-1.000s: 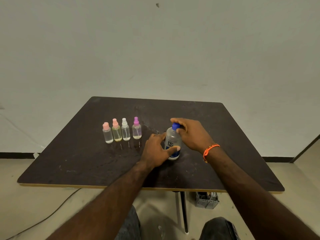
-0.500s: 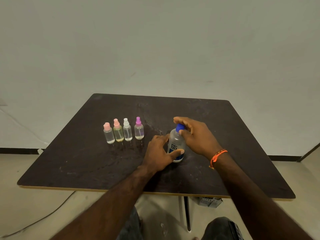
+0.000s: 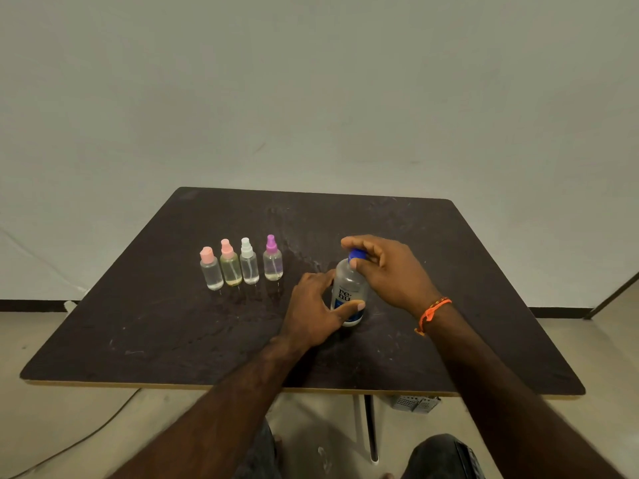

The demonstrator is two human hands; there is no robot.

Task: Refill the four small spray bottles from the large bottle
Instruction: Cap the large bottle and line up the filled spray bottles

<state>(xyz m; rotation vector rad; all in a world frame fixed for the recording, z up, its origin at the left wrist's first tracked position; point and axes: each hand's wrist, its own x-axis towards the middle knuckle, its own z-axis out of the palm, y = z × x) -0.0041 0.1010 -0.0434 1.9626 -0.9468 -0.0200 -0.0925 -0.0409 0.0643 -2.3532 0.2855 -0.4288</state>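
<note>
Large bottle [image 3: 346, 288] upright, cap up, L hand [image 3: 313, 311] gripping body, R hand [image 3: 387, 271] on cap.

A dark brown square table [image 3: 166, 326] with a pale edge band along its near side stands on a beige floor [image 3: 69, 426]; its top is scuffed and marked with faint pale streaks. Four small clear spray bottles stand upright in a close row on the left half: a pink-capped bottle [image 3: 211, 269], just beside it a yellowish bottle with a pink sprayer [image 3: 230, 269], then a white-sprayer bottle [image 3: 249, 267], then a purple-sprayer bottle [image 3: 273, 261] set slightly apart. Right of them, near the middle, the large clear bottle [image 3: 347, 288] with a blue cap [image 3: 356, 254] stands upright on the tabletop.
</note>
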